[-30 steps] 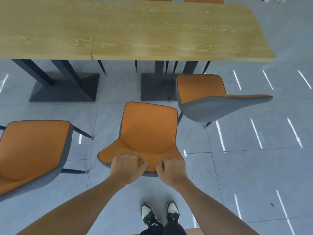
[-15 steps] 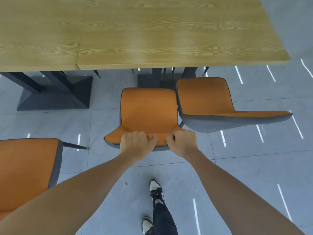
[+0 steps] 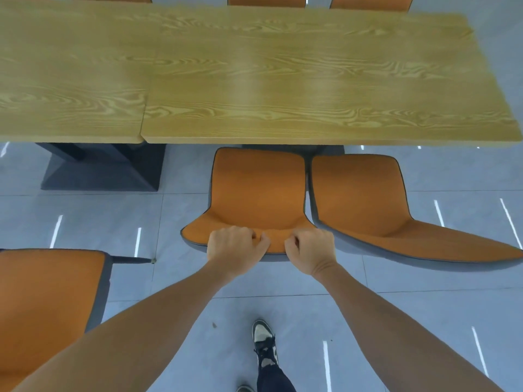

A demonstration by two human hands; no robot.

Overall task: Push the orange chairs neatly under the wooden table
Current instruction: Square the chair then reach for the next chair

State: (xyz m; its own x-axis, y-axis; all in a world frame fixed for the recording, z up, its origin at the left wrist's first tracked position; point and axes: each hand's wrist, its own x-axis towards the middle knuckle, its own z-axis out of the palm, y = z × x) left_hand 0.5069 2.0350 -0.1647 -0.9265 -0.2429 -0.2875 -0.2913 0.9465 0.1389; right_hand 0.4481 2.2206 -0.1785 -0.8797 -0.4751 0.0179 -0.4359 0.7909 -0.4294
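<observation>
The top edge of the middle orange chair's point(image 3: 259, 190) backrest is gripped by both hands: the left hand point(image 3: 233, 246) and the right hand point(image 3: 310, 248) are curled over it side by side, a short strip of orange rim left bare between them. The fingertips are hidden behind the backrest, and the chair's legs are not seen at all. The front of its seat is met by the near edge of the wooden table point(image 3: 254, 80); how far it reaches underneath cannot be told. Just beside it on the right, a 2nd orange chair point(image 3: 359, 196) is set with only a narrow gap between the 2, its backrest stretched by the lens. A 3rd orange chair point(image 3: 48, 301) is cut off at the left edge, well back from the table. Open grey floor point(image 3: 181, 222) is left between it and the dark table base point(image 3: 104, 171). 1 shoe point(image 3: 264, 345) is seen below.
</observation>
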